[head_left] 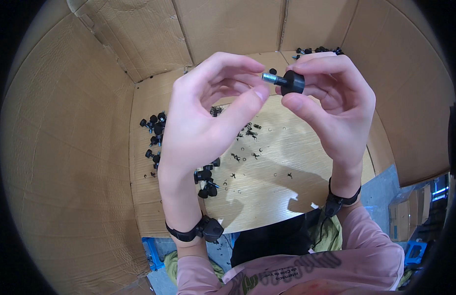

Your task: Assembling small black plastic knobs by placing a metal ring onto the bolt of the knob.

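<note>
Above the wooden table (267, 187), your right hand (331, 103) pinches a black knob (292, 82), its screw end pointing toward your left hand's (208, 113) loosely curled fingertips.

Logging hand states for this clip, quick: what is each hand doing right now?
Left hand: fingers curled at the threaded tip of the knob screw; contact cannot be told.
Right hand: closed on the knob screw's black head.
</note>
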Available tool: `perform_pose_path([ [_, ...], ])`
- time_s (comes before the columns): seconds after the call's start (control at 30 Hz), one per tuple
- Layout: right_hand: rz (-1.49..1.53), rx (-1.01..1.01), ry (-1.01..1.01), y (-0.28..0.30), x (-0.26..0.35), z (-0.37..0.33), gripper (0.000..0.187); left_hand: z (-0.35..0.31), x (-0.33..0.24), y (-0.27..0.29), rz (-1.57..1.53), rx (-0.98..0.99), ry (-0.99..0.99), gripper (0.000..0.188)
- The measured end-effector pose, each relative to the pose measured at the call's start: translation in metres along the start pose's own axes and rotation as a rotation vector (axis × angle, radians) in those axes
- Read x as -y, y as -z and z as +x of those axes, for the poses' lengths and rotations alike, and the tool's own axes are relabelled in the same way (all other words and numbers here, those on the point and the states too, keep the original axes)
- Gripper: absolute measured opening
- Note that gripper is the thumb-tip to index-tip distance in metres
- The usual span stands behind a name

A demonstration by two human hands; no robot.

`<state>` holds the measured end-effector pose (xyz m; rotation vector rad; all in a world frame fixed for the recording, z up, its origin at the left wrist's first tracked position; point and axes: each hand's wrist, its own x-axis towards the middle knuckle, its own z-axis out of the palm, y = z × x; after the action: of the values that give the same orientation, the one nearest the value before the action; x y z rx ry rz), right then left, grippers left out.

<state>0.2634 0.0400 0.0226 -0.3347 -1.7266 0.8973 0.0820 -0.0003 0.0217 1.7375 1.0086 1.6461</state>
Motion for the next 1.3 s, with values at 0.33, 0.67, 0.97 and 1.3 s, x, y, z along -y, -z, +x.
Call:
perform_pose_path([
  [0.33, -0.098, 0.063, 0.210, -0.002, -0.003, -0.001, 0.038, -0.006, -0.013, -0.003, -0.183, 0.034, 0.031, 0.023],
  [0.67, -0.134, 0.061, 0.223, -0.003, -0.002, -0.002, 0.037, -0.007, -0.013, -0.005, -0.165, 0.024, 0.015, 0.023],
  [0.97, -0.104, 0.074, 0.209, -0.003, 0.000, -0.002, 0.037, -0.008, -0.013, -0.007, -0.178, 0.011, 0.004, 0.022],
  [1.3, 0.062, 0.110, 0.014, 0.005, 0.004, -0.001, 0.038, -0.005, -0.004, -0.003, -0.129, 0.093, -0.144, 0.020],
])
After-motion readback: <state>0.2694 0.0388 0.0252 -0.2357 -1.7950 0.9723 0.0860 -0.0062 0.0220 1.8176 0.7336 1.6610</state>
